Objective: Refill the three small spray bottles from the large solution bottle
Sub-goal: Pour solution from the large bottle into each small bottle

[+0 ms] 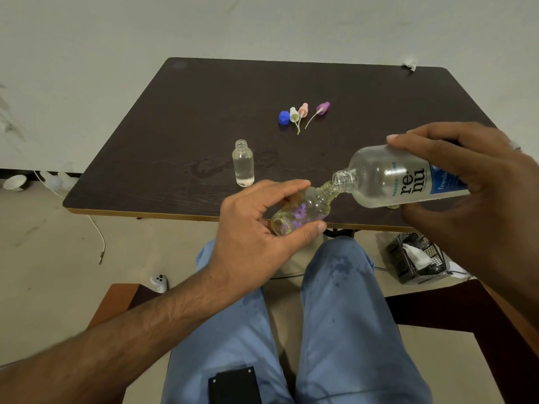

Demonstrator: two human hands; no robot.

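Observation:
My right hand [466,182] grips the large clear solution bottle [388,179] with a blue-and-white label, tipped on its side with its open mouth to the left. That mouth touches the neck of a small clear bottle with a purple print [306,208], which my left hand [256,228] holds tilted over the table's near edge. A second small bottle [243,163], uncapped and holding clear liquid, stands upright on the dark table [175,126]. A third small bottle is mostly hidden behind the large one. Three spray tops, white [294,115], pink [303,109] and purple [323,107], lie beside a blue cap [283,117].
Wet smears mark the table near the upright bottle. My legs in blue trousers [335,301] show wet spots. On the floor are a black basket [417,260] with tissue at the right, a white controller [159,282], a cable and a paper cup [14,182] at the left.

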